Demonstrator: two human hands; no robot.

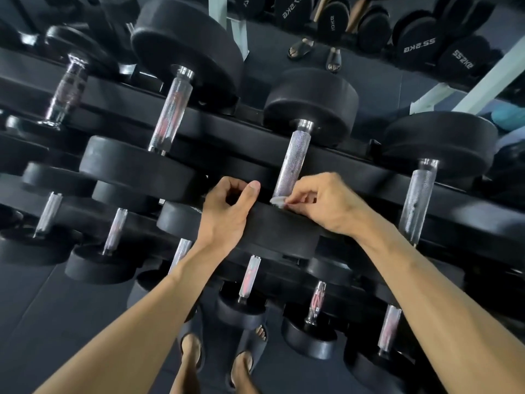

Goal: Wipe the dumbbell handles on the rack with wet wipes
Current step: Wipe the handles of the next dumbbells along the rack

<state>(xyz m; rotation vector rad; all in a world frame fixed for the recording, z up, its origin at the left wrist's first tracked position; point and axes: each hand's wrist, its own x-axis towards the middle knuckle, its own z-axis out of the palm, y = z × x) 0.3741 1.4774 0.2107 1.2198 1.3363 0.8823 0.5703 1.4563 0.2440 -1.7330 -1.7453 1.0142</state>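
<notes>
The left hand point(227, 214) rests on the near black head point(272, 231) of a dumbbell on the rack point(355, 177); its fingers are curled over the far edge of that head, the thumb point(251, 194) raised and straight. Whether those fingers actually grip the head cannot be told. Just to the right, the right hand point(326, 206) pinches a small crumpled wet wipe point(277, 201) between thumb and fingertips, the other fingers folded in. The wipe touches the bottom end of the knurled handle point(291, 163) of that same dumbbell, where it meets the near head. Farther right, in the mirror above, dumbbell ends show reversed white lettering, one point(420, 49) reading "22.5KG".
</notes>
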